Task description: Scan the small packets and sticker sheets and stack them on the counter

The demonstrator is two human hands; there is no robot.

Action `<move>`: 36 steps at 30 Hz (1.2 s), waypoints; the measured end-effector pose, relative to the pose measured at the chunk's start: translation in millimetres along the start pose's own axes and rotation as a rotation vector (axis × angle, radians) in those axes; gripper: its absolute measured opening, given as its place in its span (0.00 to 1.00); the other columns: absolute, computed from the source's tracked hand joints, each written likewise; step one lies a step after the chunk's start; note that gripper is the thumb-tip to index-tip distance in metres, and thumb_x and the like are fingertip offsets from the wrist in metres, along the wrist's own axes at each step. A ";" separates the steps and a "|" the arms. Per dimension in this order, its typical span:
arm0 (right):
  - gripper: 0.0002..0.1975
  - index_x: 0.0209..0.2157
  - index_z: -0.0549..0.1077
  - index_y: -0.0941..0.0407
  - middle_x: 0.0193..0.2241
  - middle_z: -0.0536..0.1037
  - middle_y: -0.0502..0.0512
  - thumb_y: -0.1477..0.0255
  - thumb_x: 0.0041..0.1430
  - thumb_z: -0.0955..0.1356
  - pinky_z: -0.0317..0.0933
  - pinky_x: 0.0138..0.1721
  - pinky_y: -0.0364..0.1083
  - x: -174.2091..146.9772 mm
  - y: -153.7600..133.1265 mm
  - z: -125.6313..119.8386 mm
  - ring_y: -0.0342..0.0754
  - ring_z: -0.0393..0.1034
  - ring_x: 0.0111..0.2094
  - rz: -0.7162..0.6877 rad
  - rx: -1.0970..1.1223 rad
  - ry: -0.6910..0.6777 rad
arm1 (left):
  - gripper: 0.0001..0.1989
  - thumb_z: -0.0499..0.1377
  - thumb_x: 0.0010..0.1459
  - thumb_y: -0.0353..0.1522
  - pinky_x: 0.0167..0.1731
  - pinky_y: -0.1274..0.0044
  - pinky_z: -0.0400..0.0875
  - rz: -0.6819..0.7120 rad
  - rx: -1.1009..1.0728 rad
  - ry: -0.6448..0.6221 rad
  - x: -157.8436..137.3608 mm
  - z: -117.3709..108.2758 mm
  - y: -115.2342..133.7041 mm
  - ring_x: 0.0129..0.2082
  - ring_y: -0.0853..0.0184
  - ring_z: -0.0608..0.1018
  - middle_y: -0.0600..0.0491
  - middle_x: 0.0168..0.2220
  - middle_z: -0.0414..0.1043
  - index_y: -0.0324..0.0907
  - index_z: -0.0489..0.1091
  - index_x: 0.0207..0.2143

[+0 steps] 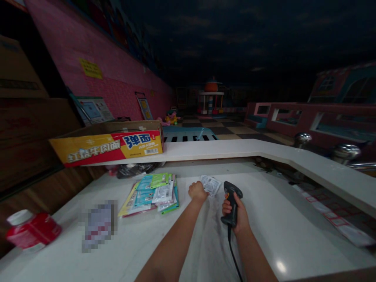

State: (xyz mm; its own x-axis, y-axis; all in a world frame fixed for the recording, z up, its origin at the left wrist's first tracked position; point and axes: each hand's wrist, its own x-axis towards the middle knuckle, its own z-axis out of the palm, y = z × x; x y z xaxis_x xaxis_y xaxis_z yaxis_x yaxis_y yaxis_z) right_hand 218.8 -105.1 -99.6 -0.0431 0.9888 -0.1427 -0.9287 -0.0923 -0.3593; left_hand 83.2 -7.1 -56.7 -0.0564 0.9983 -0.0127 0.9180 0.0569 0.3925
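My right hand [241, 213] grips a black handheld barcode scanner [233, 205], its head pointing up and toward the left. A cable runs down from the scanner's handle. To the left of it, my left hand [198, 191] is closed, its fingers curled at the edge of a small white printed packet [211, 185] on the counter. Left of that hand lies a loose pile of flat packets [154, 192] in blue, green, yellow and white.
A red bottle with a white cap [33, 231] lies at the left, near a blurred-out item [100, 225]. An open noodle carton [117, 147] sits on the raised white ledge [211, 149] along the back. Printed sheets [331, 213] lie under the ledge at right.
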 end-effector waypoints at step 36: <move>0.21 0.35 0.68 0.55 0.14 0.69 0.44 0.54 0.48 0.72 0.52 0.09 0.37 -85.0 21.3 56.1 0.40 0.59 0.11 -0.141 -0.938 0.188 | 0.05 0.51 0.58 0.33 0.40 0.73 0.68 0.299 -0.875 0.270 -45.4 25.4 -79.3 0.35 0.66 0.73 0.50 0.34 0.70 0.41 0.62 0.36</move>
State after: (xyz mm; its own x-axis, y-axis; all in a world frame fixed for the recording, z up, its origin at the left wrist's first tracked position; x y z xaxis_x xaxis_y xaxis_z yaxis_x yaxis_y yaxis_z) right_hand 182.0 -184.6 -43.4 0.1820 0.9705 -0.1578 -0.2453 -0.1106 -0.9631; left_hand 22.9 -56.6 -110.6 -0.0559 0.9280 0.3684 0.2976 -0.3367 0.8933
